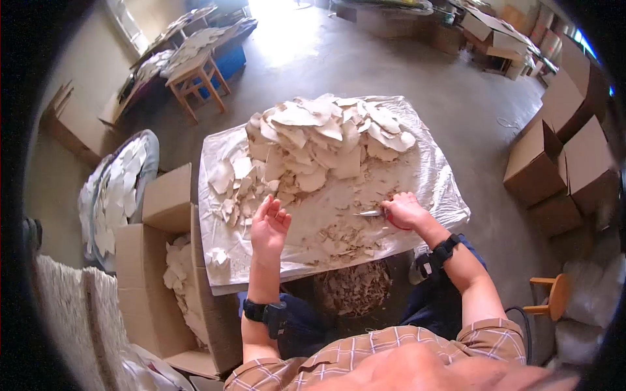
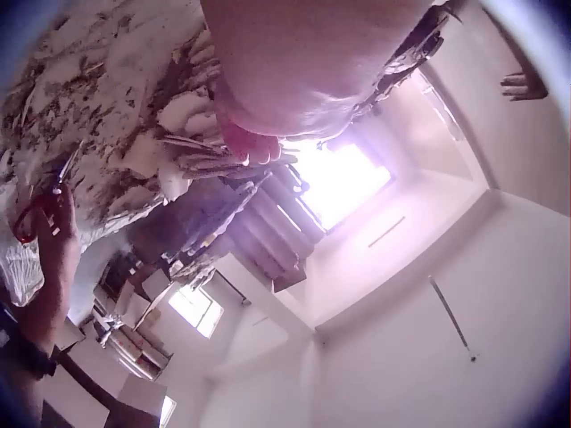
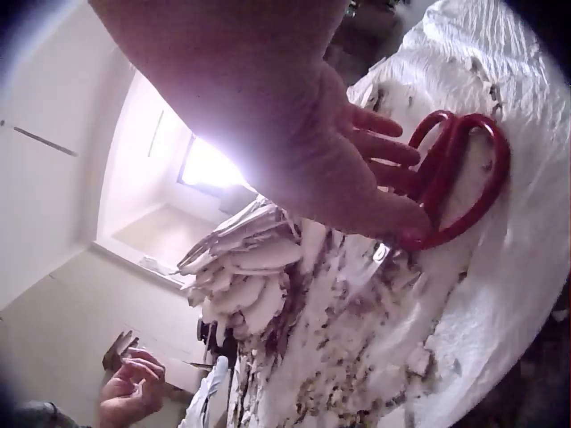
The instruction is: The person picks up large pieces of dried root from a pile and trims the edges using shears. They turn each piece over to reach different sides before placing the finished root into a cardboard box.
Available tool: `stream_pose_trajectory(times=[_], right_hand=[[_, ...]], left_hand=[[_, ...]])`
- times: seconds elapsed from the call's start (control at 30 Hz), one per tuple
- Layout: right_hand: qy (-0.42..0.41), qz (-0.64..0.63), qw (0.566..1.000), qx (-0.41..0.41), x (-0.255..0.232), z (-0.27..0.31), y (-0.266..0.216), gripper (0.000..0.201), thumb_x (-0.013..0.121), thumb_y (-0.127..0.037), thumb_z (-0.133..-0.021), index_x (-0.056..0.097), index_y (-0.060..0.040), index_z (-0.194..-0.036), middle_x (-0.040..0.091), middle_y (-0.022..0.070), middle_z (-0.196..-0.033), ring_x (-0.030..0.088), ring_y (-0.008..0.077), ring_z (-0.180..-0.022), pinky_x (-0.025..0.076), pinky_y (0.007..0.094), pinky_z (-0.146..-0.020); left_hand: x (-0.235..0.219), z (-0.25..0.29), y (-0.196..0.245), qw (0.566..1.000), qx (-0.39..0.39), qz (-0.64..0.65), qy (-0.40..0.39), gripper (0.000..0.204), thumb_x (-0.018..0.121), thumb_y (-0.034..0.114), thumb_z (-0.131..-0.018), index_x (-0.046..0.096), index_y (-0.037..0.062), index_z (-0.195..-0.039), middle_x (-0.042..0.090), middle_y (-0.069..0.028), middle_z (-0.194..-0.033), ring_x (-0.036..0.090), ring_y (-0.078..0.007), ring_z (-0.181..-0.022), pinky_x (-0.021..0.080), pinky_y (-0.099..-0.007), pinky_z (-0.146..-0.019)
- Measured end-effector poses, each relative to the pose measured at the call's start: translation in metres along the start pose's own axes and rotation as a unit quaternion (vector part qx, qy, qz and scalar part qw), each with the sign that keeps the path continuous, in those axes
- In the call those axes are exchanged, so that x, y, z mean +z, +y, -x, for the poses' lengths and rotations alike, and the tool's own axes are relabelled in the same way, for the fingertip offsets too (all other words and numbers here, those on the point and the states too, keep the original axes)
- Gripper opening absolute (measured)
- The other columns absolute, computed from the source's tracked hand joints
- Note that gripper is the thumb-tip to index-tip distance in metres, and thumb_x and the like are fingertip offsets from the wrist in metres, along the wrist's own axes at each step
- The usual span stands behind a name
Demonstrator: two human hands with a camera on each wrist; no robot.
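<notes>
My right hand (image 1: 404, 211) grips red-handled scissors (image 3: 439, 178) over the right part of the cloth-covered table, thumb and fingers at the handles near the pivot. In the head view the scissor blades (image 1: 369, 213) point left, low over the cloth. My left hand (image 1: 270, 228) is raised at the near left of the table, palm turned up, its fingers loosely bent with nothing in them. Just beyond it lie small pale, flat pieces (image 1: 242, 168). A large heap of pale, sheet-like pieces (image 1: 313, 140) covers the table's far side.
Brown trimmings (image 1: 342, 240) litter the white cloth (image 1: 430, 176). Below the near edge sits a container of scraps (image 1: 355, 290). An open cardboard box (image 1: 140, 287) with pale pieces stands left. More boxes (image 1: 535, 159) and a wooden stool (image 1: 557, 298) are at right.
</notes>
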State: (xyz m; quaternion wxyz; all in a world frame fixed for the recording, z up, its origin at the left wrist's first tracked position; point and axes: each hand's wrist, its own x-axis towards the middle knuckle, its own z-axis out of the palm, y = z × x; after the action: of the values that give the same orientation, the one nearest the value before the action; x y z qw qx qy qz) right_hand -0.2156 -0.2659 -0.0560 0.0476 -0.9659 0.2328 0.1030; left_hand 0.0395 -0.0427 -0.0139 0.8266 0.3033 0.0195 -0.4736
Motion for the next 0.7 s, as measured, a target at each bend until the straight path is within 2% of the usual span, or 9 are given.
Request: stream_pose_trajectory(times=[0.07, 0.17, 0.23, 0.3, 0.4, 0.43, 0.57, 0.63, 0.7], right_hand=[[-0.011, 0.011, 1.0, 0.008, -0.01, 0.0, -0.003, 0.022, 0.052, -0.02, -0.074, 0.058, -0.0132, -0.094, 0.061, 0.0137, -0.076, 0.06, 0.0287, -0.075, 0.046, 0.0391, -0.068], [-0.02, -0.005, 1.0, 0.009, -0.018, 0.011, 0.005, 0.025, 0.055, -0.022, -0.072, 0.058, -0.012, -0.095, 0.061, 0.0122, -0.081, 0.059, 0.0291, -0.078, 0.046, 0.0384, -0.068], [-0.022, -0.138, 0.99, -0.011, -0.035, 0.012, -0.004, 0.03, 0.059, -0.025, -0.07, 0.057, -0.0128, -0.097, 0.062, 0.0101, -0.083, 0.059, 0.0289, -0.08, 0.046, 0.0378, -0.069], [-0.037, -0.133, 0.99, -0.01, -0.055, 0.012, -0.002, 0.034, 0.063, -0.031, -0.066, 0.057, -0.0117, -0.094, 0.061, 0.0095, -0.083, 0.059, 0.0274, -0.078, 0.047, 0.0365, -0.067], [0.047, -0.182, 0.982, 0.01, -0.07, 0.006, 0.018, 0.037, 0.065, -0.028, -0.07, 0.056, -0.0115, -0.102, 0.061, 0.0125, -0.087, 0.06, 0.0257, -0.079, 0.047, 0.0334, -0.07], [0.052, -0.182, 0.982, 0.017, -0.074, 0.002, 0.027, 0.046, 0.065, -0.029, -0.069, 0.053, -0.0117, -0.11, 0.06, 0.015, -0.096, 0.058, 0.0263, -0.088, 0.046, 0.034, -0.077], [0.069, -0.195, 0.977, 0.059, -0.061, -0.025, 0.057, 0.061, 0.068, -0.032, -0.068, 0.044, -0.0113, -0.12, 0.049, 0.0171, -0.115, 0.048, 0.0295, -0.106, 0.039, 0.0365, -0.087], [0.172, -0.181, 0.965, 0.084, -0.051, -0.041, 0.07, 0.074, 0.069, -0.036, -0.066, 0.036, -0.0089, -0.126, 0.038, 0.0206, -0.124, 0.037, 0.0332, -0.116, 0.033, 0.0385, -0.094], [0.204, -0.182, 0.957, 0.097, -0.041, -0.063, 0.083, 0.079, 0.07, -0.037, -0.064, 0.033, -0.0078, -0.127, 0.034, 0.0221, -0.126, 0.033, 0.0343, -0.118, 0.03, 0.039, -0.097]], left_hand=[[-0.001, -0.004, -0.003, 0.999, 0.017, -0.037, -0.031, 0.015, 0.051, 0.02, -0.085, 0.056, 0.0122, -0.096, 0.059, 0.0014, -0.078, 0.054, -0.013, -0.062, 0.047, -0.03, -0.059], [0.009, 0.003, -0.001, 0.999, 0.035, -0.033, 0.004, 0.012, 0.05, 0.02, -0.086, 0.057, 0.0119, -0.09, 0.06, 0.001, -0.072, 0.051, -0.0114, -0.057, 0.045, -0.0277, -0.056], [0.008, 0.007, 0.002, 0.998, 0.042, -0.041, 0.032, 0.012, 0.052, 0.021, -0.084, 0.056, 0.0131, -0.092, 0.058, 0.0025, -0.073, 0.05, -0.0103, -0.056, 0.045, -0.0264, -0.055], [0.011, 0.006, 0.003, 0.998, 0.039, -0.038, 0.037, 0.011, 0.052, 0.02, -0.084, 0.056, 0.0129, -0.092, 0.058, 0.0021, -0.073, 0.05, -0.0105, -0.056, 0.045, -0.0266, -0.055], [0.012, 0.016, 0.006, 0.997, 0.051, -0.025, 0.046, 0.01, 0.053, 0.018, -0.083, 0.056, 0.0123, -0.091, 0.057, 0.0011, -0.072, 0.051, -0.0107, -0.057, 0.046, -0.0272, -0.055], [0.015, 0.016, 0.006, 0.998, 0.057, -0.02, 0.031, 0.01, 0.053, 0.017, -0.083, 0.055, 0.0118, -0.091, 0.057, 0.0005, -0.072, 0.051, -0.0109, -0.057, 0.046, -0.0276, -0.055], [0.018, 0.019, 0.006, 0.998, 0.053, -0.021, 0.009, 0.01, 0.052, 0.016, -0.083, 0.054, 0.0105, -0.091, 0.056, -0.0002, -0.07, 0.051, -0.0113, -0.056, 0.046, -0.0285, -0.055], [0.019, 0.021, 0.005, 0.998, 0.051, -0.037, 0.027, 0.01, 0.053, 0.017, -0.083, 0.054, 0.0104, -0.09, 0.054, 0.0009, -0.07, 0.047, -0.0107, -0.056, 0.044, -0.0271, -0.055], [0.017, 0.018, 0.006, 0.997, 0.049, -0.042, 0.047, 0.01, 0.053, 0.017, -0.083, 0.055, 0.0106, -0.091, 0.053, 0.0017, -0.071, 0.044, -0.0101, -0.055, 0.042, -0.0252, -0.054]])
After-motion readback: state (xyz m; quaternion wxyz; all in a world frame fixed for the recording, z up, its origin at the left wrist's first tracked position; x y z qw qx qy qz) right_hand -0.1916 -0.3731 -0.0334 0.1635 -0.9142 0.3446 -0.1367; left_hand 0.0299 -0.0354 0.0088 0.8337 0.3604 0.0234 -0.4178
